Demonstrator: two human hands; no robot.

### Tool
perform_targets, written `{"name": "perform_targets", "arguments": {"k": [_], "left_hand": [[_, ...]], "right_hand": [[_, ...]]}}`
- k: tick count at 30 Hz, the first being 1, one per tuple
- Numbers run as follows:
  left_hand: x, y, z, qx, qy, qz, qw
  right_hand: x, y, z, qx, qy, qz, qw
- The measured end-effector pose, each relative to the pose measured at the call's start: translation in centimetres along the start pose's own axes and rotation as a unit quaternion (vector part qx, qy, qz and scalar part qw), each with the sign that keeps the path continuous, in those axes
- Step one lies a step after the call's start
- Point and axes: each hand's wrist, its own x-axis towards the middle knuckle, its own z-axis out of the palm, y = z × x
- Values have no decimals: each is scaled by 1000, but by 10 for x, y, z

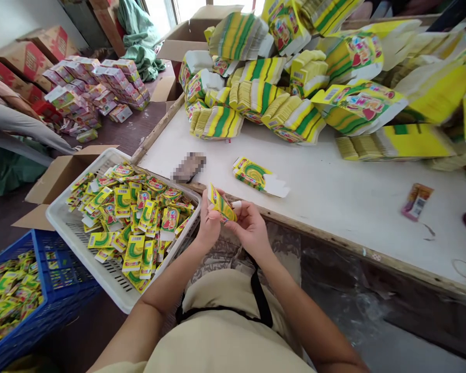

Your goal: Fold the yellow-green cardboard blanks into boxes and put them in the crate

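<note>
Between my two hands, in front of my body, is a small yellow and green printed carton. My left hand grips its left side, fingers closed around it. With thumb and fingers my right hand pinches its right end, where a white flap shows. A second carton lies on the white table beyond my hands, its white end flaps spread open to the right. To my left, a white plastic basket holds many similar small cartons, several with white flaps showing.
Stacks of flattened yellow cartons cover the table's far side. A blurred dark object lies near the table's edge, and a small wrapper at right. A blue crate stands lower left. Pink boxes and a person's leg are further back.
</note>
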Motion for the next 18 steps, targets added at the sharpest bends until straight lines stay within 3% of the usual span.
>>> {"name": "perform_targets", "arguments": {"k": [2,6,8,11,13,16,18], "left_hand": [[0,2,-3,37,6,29,999],[8,6,-1,85,90,54,991],[11,5,-1,102,107,51,988],[13,0,-7,130,59,37,989],[13,2,-14,161,8,47,986],[13,14,-24,225,-35,133,965],[13,26,-28,317,-76,173,929]], "right_hand": [[0,-2,-4,2,-22,17,1000],[-4,-2,-3,-8,-104,14,994],[-2,2,-2,-8,-96,11,995],[6,7,-11,-42,-45,2,998],[12,7,-24,-117,-9,-30,993],[17,5,-41,-272,3,-95,958],[16,4,-45,-355,-30,-132,925]]}}
